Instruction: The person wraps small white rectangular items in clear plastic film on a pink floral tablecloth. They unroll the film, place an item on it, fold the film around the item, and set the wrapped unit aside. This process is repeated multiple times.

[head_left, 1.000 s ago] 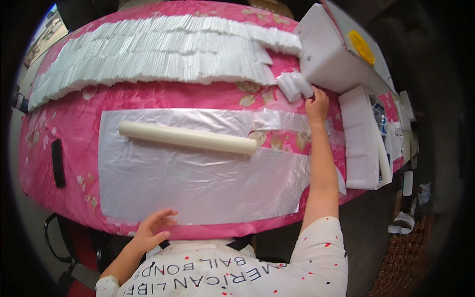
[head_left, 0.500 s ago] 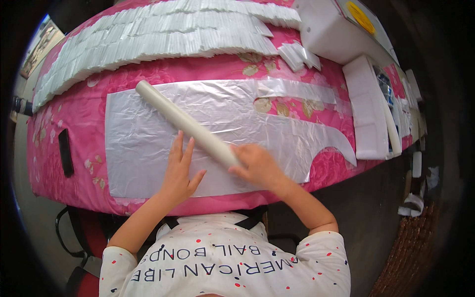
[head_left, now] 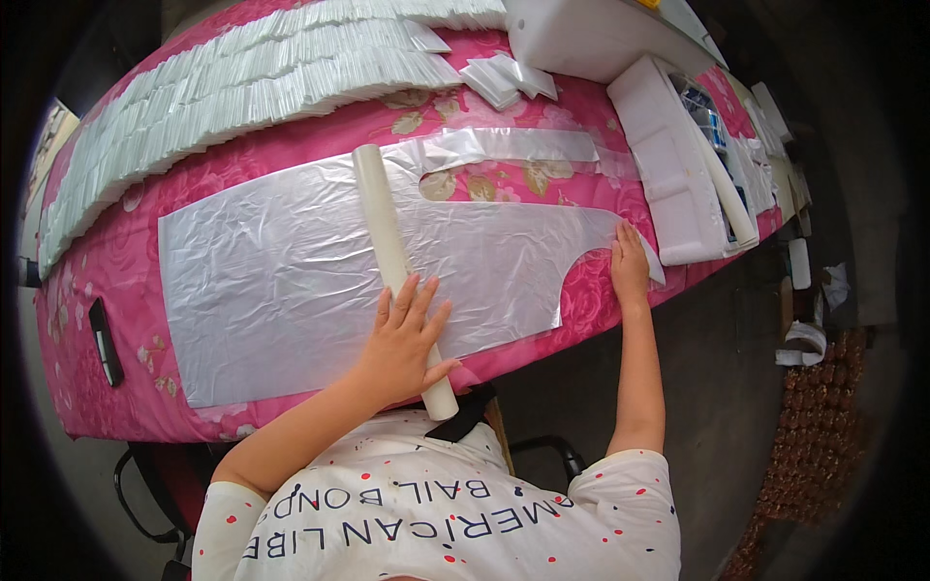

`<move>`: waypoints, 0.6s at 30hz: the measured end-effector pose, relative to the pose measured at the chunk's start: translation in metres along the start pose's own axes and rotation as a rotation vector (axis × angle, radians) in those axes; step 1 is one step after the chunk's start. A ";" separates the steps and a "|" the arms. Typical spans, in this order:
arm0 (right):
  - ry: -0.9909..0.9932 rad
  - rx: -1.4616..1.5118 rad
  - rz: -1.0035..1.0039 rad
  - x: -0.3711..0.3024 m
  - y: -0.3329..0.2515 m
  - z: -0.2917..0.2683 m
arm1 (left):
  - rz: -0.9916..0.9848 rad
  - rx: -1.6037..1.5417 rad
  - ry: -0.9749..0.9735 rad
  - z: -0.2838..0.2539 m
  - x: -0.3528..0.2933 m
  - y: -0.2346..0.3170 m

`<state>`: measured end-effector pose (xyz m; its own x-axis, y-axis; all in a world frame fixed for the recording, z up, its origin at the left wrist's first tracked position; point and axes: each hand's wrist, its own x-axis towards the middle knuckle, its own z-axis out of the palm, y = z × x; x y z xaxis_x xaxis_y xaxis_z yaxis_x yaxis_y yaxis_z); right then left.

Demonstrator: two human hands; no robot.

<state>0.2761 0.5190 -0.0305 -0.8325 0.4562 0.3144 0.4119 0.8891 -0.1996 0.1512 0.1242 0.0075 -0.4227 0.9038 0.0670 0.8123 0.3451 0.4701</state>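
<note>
Silvery sheet: it lay spread on the pink floral cloth (head_left: 586, 290), creased over its left half, with two strips reaching out from its right end; all places below were taken from this silvery sheet (head_left: 281, 290).
Pale roller: the roller (head_left: 383, 213) lay slantwise across the sheet's middle, its lower end jutting past the near edge.
Left hand: the left hand (head_left: 402, 339) rested palm down on the roller above the sheet's near edge, fingers spread apart, not wrapped around it.
Right hand: the right hand (head_left: 631, 261) reached the nearer strip at the sheet's right end, fingers close together; whether they pinched the film or merely pressed it, I could not tell.
White packets: a small pile of packets (head_left: 504, 79) lay beyond the sheet's far edge.
Foam box: the box (head_left: 649, 160) stood just past its right end.
Smoothing step: flattening the film seemed in hand, the right hand apparently steadying the strip.
Next roll: it seemed to call for even palm pressure, with the sheet's right end kept taut against new creases.
</note>
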 end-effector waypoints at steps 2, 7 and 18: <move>0.064 0.028 0.024 0.000 -0.004 -0.005 | 0.004 0.006 -0.006 0.002 0.002 0.004; 0.152 0.055 0.017 -0.004 -0.021 -0.004 | 0.011 0.026 0.005 0.005 0.005 0.008; 0.253 -0.030 -0.081 -0.001 -0.041 -0.017 | 0.028 0.024 0.035 0.006 0.006 0.007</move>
<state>0.2662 0.4832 -0.0071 -0.7455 0.3751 0.5509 0.3621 0.9219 -0.1377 0.1566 0.1336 0.0054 -0.4126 0.9042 0.1105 0.8334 0.3258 0.4464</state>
